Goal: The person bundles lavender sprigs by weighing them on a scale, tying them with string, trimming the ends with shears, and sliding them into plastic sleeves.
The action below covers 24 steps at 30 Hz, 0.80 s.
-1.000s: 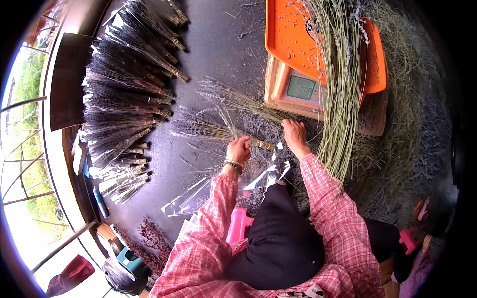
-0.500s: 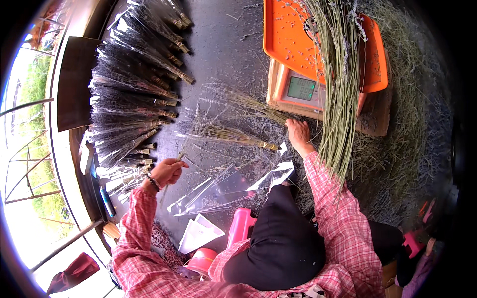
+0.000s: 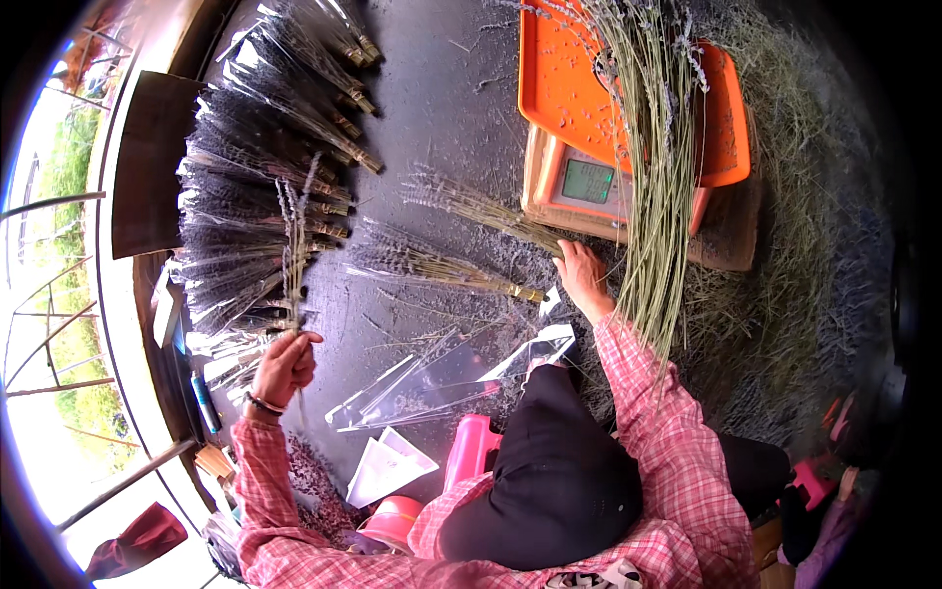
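My left hand (image 3: 285, 370) is closed around a few lavender sprigs (image 3: 294, 250), flower heads pointing away from me. My right hand (image 3: 584, 276) grips the stem end of a loose lavender bunch (image 3: 491, 210), whose flowers point left across the table. Just nearer lies a tied lavender bundle (image 3: 442, 269), bound with a gold band at its stem end. A clear plastic sleeve (image 3: 432, 385) rests in front of it, close to my knee.
Wrapped lavender bundles (image 3: 250, 187) line the table's left side. An orange weighing scale (image 3: 564, 88) carries a long heap of lavender stems (image 3: 672, 187) hanging toward my right forearm. More loose lavender (image 3: 805, 196) covers the right. White papers (image 3: 392, 465) and a pink container (image 3: 474, 452) sit near me.
My left hand has moved left and toward me, turning the sprigs upright in view. My right hand stays at the loose bunch's stems, shifted slightly.
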Tool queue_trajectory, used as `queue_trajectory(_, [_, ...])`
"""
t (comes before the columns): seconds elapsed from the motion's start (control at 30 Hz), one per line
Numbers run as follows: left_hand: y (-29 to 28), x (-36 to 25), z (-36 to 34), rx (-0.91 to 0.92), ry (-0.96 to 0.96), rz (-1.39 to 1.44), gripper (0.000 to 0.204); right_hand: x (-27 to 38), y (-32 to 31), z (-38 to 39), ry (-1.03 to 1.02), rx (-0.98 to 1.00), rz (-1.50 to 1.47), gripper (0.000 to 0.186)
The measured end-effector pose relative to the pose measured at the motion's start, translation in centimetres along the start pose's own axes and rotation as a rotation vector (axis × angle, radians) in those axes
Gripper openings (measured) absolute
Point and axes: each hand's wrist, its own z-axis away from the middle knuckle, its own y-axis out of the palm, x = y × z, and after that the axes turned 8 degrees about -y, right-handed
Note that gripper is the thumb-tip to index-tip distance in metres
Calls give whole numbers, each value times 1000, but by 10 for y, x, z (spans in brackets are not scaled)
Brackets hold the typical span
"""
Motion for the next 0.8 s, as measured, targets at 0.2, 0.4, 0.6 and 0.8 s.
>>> queue_trajectory(0.2, [77,53,-3,281,101,231,32,14,-24,55,-38,-280,-49,47])
queue_trajectory(0.4, [101,26,22,425,249,336,36,21,-108,162,0,840,-484,26])
queue_trajectory(0.6, [142,-52,72,769,439,445,34,129,-277,147,41,487,-733,20])
queue_trajectory(0.8, [205,-68,124,878,525,384,29,233,-356,125,-207,553,-1264,19])
